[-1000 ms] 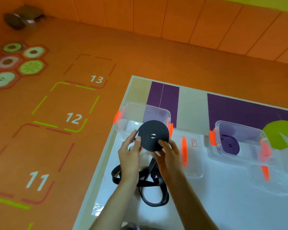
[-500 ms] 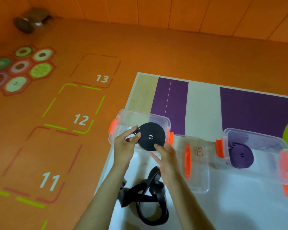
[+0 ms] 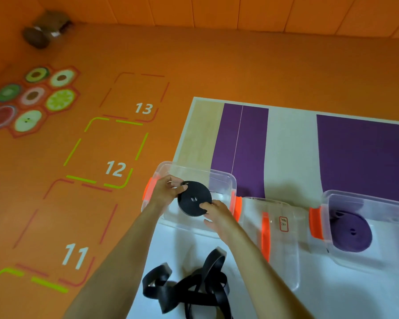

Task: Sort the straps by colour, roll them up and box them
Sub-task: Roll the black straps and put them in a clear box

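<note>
Head view, centre of frame: the black roll [image 3: 194, 199], a strap wound into a flat disc, is held between both hands over the open mouth of the left box [image 3: 227, 180], a clear tub with orange clips. The left hand [image 3: 165, 192] grips the disc's upper-left rim with curled fingers. The right hand [image 3: 217, 215] pinches its lower-right rim, fingertips lying on the face. Both hands are equally near, one on each side of the roll.

Being round, the disc has no long axis. Its flat face is turned up toward the camera and slightly tilted, so the axis through its centre hole points up and out of the box. The box floor lies directly beneath it. How far the roll has passed below the rim cannot be told. The next move is judged to be a straight lowering, face kept flat.

Lower centre: loose black straps [image 3: 194, 286] lie tangled on the table [image 3: 290, 146], unrolled, near the forearms.

Right of frame: a detached lid [image 3: 274, 240] lies between the boxes, and the right box [image 3: 346, 196] contains a purple roll [image 3: 351, 233] lying flat.
</note>
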